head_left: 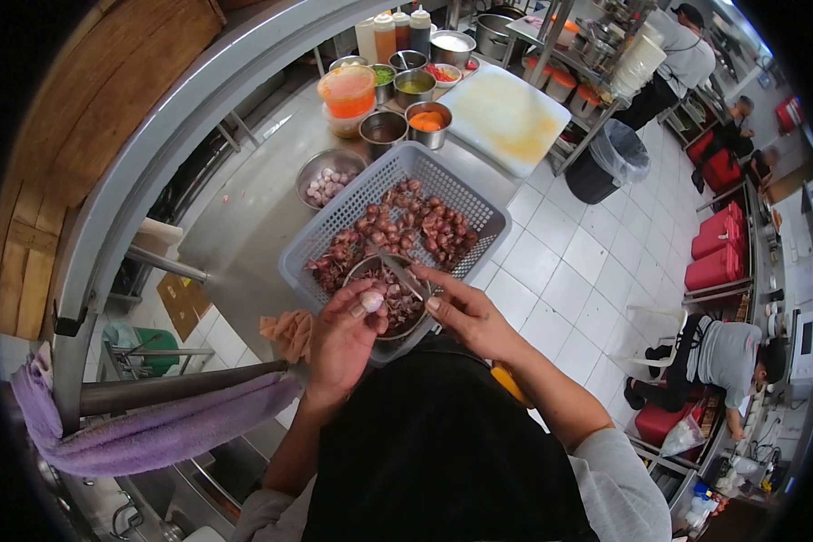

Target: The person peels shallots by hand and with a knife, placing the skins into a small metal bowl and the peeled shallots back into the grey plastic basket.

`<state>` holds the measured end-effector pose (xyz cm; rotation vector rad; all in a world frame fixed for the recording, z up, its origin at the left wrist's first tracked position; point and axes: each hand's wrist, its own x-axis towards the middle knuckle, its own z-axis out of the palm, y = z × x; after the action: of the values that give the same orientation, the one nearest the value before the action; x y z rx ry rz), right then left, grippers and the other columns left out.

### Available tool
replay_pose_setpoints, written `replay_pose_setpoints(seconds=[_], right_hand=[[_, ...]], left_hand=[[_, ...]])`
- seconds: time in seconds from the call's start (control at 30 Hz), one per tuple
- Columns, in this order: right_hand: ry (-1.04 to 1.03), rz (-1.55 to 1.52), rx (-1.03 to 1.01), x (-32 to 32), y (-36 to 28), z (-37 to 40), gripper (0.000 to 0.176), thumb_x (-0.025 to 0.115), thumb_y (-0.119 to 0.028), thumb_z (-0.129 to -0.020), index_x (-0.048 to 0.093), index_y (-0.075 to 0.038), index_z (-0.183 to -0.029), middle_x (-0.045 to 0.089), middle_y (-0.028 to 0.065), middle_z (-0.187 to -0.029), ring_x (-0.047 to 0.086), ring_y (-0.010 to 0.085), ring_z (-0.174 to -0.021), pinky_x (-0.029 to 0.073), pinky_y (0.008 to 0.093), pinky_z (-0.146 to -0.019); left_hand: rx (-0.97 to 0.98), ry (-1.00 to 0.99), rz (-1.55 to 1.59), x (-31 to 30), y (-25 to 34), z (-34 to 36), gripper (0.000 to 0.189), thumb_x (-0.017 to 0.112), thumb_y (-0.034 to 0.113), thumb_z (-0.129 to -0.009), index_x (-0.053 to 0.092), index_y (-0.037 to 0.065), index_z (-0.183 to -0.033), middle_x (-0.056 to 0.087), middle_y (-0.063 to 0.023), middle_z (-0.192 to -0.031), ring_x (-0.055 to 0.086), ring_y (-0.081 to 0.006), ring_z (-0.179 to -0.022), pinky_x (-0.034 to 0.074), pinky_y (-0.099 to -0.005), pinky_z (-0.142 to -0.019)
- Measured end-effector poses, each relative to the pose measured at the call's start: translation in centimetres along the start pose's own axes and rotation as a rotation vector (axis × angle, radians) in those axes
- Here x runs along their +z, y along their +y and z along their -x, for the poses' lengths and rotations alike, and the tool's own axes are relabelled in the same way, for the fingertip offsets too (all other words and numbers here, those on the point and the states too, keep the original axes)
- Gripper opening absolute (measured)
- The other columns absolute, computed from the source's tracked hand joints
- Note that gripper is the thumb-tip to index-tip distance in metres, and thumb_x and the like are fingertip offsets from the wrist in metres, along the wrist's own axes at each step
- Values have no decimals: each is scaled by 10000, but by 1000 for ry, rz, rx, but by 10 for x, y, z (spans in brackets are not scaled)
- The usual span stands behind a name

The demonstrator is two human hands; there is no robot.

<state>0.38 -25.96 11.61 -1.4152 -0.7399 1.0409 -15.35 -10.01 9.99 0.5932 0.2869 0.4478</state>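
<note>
My left hand pinches a peeled, pale pink shallot between thumb and fingers. In my right hand is a small knife, its blade pointing up and left toward the shallot. Below both hands a round metal bowl holds dark red skins and sits in a grey perforated plastic basket. Unpeeled red shallots fill the far part of the basket. Left of the basket, a metal bowl contains peeled shallots.
Beyond the basket stand metal containers, an orange-lidded tub, squeeze bottles and a white cutting board. A brown cloth lies left of the basket. A lined bin stands on the tiled floor; several people are farther right.
</note>
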Motion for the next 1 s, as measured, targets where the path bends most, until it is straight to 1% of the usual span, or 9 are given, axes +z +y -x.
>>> replay_pose_setpoints(seconds=[0.17, 0.27, 0.4, 0.53, 0.6, 0.7, 0.83, 0.93, 1.0], right_hand=[[-108, 111, -231, 12, 0, 7, 601, 621, -209, -989, 369, -112, -1525, 488, -3, -732, 442, 95, -666, 397, 269, -634], [-215, 186, -138, 16, -23, 10, 595, 633, -192, -976, 387, -110, -1512, 529, 36, -739, 480, 116, -673, 423, 291, -646], [-174, 216, -253, 21, -28, 11, 559, 617, -180, -979, 411, -102, -1493, 626, 94, -786, 597, 169, -705, 485, 327, -722], [-193, 217, -229, 19, -19, 10, 552, 618, -173, -977, 421, -97, -1486, 665, 119, -895, 633, 182, -776, 503, 334, -774], [-175, 214, -301, 18, -16, 8, 545, 617, -161, -974, 428, -93, -1481, 670, 134, -930, 639, 193, -786, 508, 340, -775], [-159, 178, -299, 23, -27, 13, 537, 605, -135, -975, 426, -84, -1479, 664, 114, -838, 623, 172, -784, 492, 319, -759], [-180, 220, -236, 22, -30, 13, 519, 600, -135, -975, 443, -84, -1468, 666, 110, -841, 623, 172, -776, 491, 317, -756], [-156, 226, -240, 25, -17, 9, 498, 600, -137, -975, 464, -77, -1450, 667, 103, -842, 622, 182, -764, 495, 328, -760], [-65, 210, -454, 29, -1, 1, 470, 604, -163, -981, 499, -98, -1435, 673, 106, -956, 592, 145, -707, 495, 299, -648]], left_hand=[[59, 21, -132, 1, -2, 4, 332, 585, -4, -937, 556, -17, -1268, 637, -133, -1169, 624, -198, -1001, 510, -333, -864], [93, 37, -176, -2, -5, 7, 370, 592, -36, -919, 534, -29, -1285, 622, -136, -1202, 624, -206, -1063, 509, -359, -944], [131, 21, -211, -4, -4, 9, 392, 603, -60, -902, 526, -44, -1286, 603, -137, -1235, 621, -207, -1116, 487, -384, -1023], [143, 28, -220, -1, -1, 11, 383, 595, -62, -904, 529, -48, -1281, 608, -139, -1228, 621, -202, -1111, 490, -378, -1015], [86, -26, -204, -3, 2, 13, 379, 593, -62, -906, 532, -49, -1280, 614, -136, -1219, 615, -199, -1121, 485, -374, -1020], [149, -12, -223, 1, -1, 12, 369, 599, -51, -914, 540, -45, -1279, 621, -131, -1208, 617, -196, -1115, 489, -367, -1011], [163, 6, -228, 0, -3, 12, 363, 605, -43, -919, 544, -44, -1277, 622, -127, -1210, 620, -195, -1108, 488, -362, -1012], [190, 21, -259, 1, -4, 12, 351, 600, -32, -928, 547, -43, -1275, 633, -129, -1186, 633, -196, -1075, 521, -368, -954], [155, -11, -243, 1, -2, 13, 329, 590, -11, -941, 552, -40, -1266, 646, -139, -1152, 644, -204, -1020, 551, -367, -848]])
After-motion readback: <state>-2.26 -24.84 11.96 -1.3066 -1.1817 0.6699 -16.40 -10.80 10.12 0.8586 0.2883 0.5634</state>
